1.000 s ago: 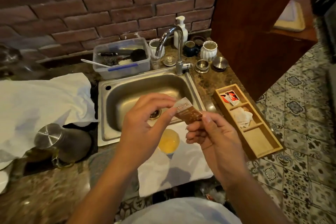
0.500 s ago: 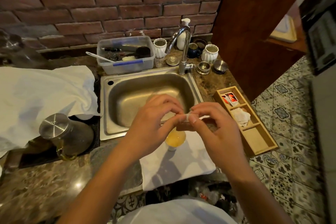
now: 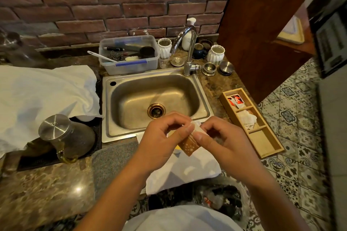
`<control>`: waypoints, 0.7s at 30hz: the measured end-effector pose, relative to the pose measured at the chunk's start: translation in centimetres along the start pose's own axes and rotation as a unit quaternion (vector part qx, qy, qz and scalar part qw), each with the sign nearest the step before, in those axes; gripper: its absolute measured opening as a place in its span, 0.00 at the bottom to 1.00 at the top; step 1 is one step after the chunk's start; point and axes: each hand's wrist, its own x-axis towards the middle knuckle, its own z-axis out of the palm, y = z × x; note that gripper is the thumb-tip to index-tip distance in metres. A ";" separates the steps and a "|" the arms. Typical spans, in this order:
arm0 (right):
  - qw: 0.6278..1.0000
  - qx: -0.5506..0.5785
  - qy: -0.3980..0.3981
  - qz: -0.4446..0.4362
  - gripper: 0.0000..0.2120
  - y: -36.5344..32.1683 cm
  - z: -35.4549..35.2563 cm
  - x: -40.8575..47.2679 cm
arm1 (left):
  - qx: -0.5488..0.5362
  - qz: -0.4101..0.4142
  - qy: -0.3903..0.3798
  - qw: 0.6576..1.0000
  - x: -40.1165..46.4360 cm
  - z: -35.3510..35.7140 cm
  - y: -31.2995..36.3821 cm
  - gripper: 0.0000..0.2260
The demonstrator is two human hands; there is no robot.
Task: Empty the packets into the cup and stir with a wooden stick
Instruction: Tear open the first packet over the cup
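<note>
Both my hands hold a small brown packet point(image 3: 189, 145) with a white top, just in front of the sink. My left hand point(image 3: 161, 142) pinches its top edge from the left, and my right hand point(image 3: 223, 142) pinches it from the right. The cup is almost hidden beneath my hands; only a sliver of its yellow content point(image 3: 177, 147) shows by the packet. It stands on a white cloth point(image 3: 187, 172) at the counter's front edge. More packets point(image 3: 236, 99) lie in the far compartment of a wooden tray point(image 3: 270, 146) on the right. No wooden stick is visible.
A steel sink point(image 3: 155, 99) with a tap point(image 3: 187, 50) lies straight ahead. Behind it stand a plastic tub of utensils point(image 3: 129, 54), white ribbed cups and small metal bowls. At left sit a lidded glass jug point(image 3: 65, 137) and a large white cloth point(image 3: 43, 92).
The packet has dropped from in front of the sink bowl to just over the cup. Both hands closed in on its top edge and now cover the cup.
</note>
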 end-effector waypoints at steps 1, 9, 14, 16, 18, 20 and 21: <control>1.000 -0.006 -0.006 -0.015 0.08 0.1 -0.2 0.0 | 0.015 0.010 -0.003 1.000 0.0 0.0 0.0 0.06; 0.986 0.110 0.122 -0.012 0.06 0.8 1.2 -0.2 | 0.084 0.075 0.072 0.991 -0.5 0.3 1.1 0.05; 0.995 -0.004 0.079 -0.054 0.09 0.9 1.2 -0.3 | 0.145 0.099 0.068 0.982 -0.5 -0.3 2.1 0.06; 0.995 -0.027 0.064 -0.075 0.09 0.8 1.1 -0.3 | 0.149 0.094 0.065 0.982 -0.5 -0.5 2.2 0.05; 0.993 -0.033 0.073 -0.081 0.06 0.8 1.2 -0.3 | 0.135 0.089 0.062 0.985 -0.5 -0.7 2.2 0.05; 0.992 -0.038 0.096 -0.075 0.05 0.8 1.3 -0.2 | 0.117 0.084 0.058 0.988 -0.6 -0.6 2.1 0.05; 0.992 -0.038 0.101 -0.070 0.06 0.8 1.3 -0.2 | 0.110 0.081 0.058 0.989 -0.6 -0.6 2.0 0.05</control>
